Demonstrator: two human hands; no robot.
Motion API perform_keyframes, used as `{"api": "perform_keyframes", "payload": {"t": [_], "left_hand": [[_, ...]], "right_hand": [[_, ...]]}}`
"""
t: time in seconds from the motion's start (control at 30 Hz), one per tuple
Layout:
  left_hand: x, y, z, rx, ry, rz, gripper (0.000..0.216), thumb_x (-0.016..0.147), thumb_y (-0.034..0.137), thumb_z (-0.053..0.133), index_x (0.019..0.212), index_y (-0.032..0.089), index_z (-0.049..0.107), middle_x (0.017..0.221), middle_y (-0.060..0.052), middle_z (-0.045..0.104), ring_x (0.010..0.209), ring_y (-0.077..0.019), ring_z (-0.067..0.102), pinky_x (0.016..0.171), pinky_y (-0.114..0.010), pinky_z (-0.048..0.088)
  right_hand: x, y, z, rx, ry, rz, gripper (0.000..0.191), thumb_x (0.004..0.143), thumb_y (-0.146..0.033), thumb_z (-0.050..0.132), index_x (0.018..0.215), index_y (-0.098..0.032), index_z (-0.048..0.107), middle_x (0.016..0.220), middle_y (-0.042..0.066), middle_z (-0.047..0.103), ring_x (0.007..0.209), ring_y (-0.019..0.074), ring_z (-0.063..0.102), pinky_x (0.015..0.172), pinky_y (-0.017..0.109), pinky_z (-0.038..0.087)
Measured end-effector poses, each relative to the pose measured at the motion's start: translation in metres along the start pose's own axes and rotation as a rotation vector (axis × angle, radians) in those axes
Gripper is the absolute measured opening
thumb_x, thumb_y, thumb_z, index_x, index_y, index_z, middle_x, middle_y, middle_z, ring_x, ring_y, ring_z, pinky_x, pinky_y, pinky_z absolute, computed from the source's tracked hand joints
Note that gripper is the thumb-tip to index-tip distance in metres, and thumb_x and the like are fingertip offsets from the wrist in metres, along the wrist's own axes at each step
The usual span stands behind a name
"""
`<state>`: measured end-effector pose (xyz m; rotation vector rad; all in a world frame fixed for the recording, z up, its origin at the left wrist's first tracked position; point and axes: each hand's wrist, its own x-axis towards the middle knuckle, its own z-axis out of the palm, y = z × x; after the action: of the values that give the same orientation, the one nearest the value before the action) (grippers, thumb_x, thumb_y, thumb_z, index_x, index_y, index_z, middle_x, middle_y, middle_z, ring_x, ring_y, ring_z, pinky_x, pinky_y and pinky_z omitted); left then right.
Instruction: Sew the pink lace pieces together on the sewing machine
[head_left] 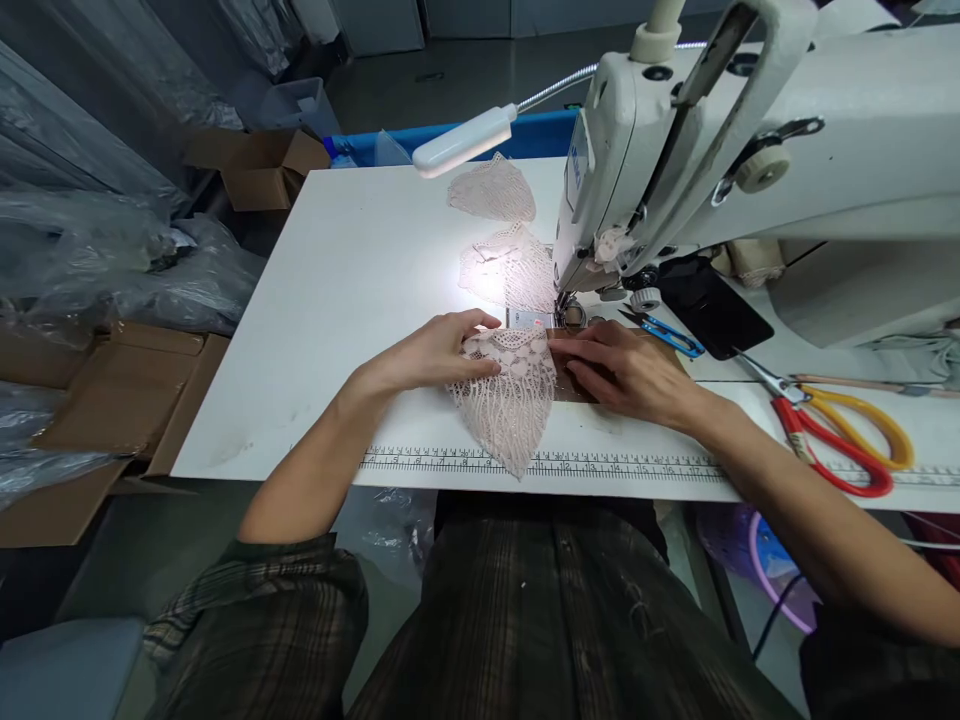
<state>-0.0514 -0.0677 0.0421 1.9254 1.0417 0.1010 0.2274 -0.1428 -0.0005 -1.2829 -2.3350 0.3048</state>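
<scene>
A pale pink lace piece (508, 400), scalloped at the top and tapering to a point, lies on the white table in front of the presser foot (564, 305). My left hand (431, 352) has it at its left edge, the thumb on top and the forefinger near the upper corner. At its right edge is my right hand (626, 368), the forefinger reaching to the lace and the other fingers bent over the brown plate (571, 385). Fingertips on both sides are partly hidden. More lace (529, 270) lies behind the foot under the lamp's bright spot, and another lace piece (493, 188) farther back.
The white sewing machine (675, 150) fills the right, its lamp (465, 142) over the table. Blue thread snips (667, 333), a black phone (712, 305) and red-and-yellow scissors (832, 425) lie right of my right hand. A ruler strip (442, 459) follows the front edge. Cardboard boxes (127, 390) stand left.
</scene>
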Motion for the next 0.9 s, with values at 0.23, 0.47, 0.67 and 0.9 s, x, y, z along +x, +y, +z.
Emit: {"api": "perform_keyframes", "payload": {"t": [0.23,0.47,0.67,0.9], "left_hand": [[0.004,-0.002,0.004,0.063,0.07,-0.015,0.068,0.077,0.049,0.076,0.135,0.019,0.057,0.133,-0.012,0.065,0.123,-0.0302,0.062,0.091,-0.036,0.053],[0.005,-0.005,0.006,0.052,0.094,-0.005,0.068,0.077,0.046,0.077,0.136,0.02,0.057,0.14,-0.012,0.062,0.132,-0.0305,0.057,0.102,-0.038,0.051],[0.006,-0.007,0.002,0.019,0.069,-0.036,0.07,0.077,0.048,0.079,0.138,0.021,0.056,0.145,-0.011,0.058,0.133,-0.0301,0.056,0.106,-0.038,0.05],[0.008,-0.007,0.001,-0.007,0.078,-0.059,0.07,0.075,0.045,0.082,0.136,0.021,0.059,0.147,-0.012,0.055,0.136,-0.0318,0.054,0.11,-0.041,0.048]], "right_hand": [[0.005,0.005,0.014,-0.144,0.014,-0.117,0.037,0.098,-0.023,0.045,0.127,-0.02,0.068,0.106,0.014,0.062,0.096,0.0255,0.061,0.089,0.043,0.056],[0.0,0.007,0.02,-0.013,0.094,-0.004,0.035,0.099,-0.03,0.048,0.129,-0.024,0.068,0.108,0.012,0.06,0.096,0.0242,0.062,0.089,0.042,0.055],[-0.002,0.008,0.021,0.118,0.122,0.053,0.039,0.101,-0.031,0.046,0.132,-0.023,0.067,0.111,0.012,0.061,0.099,0.0232,0.063,0.095,0.043,0.054],[-0.002,0.008,0.02,0.043,0.079,-0.045,0.037,0.099,-0.028,0.046,0.125,-0.024,0.072,0.11,0.012,0.063,0.107,0.0279,0.058,0.098,0.048,0.052]]}}
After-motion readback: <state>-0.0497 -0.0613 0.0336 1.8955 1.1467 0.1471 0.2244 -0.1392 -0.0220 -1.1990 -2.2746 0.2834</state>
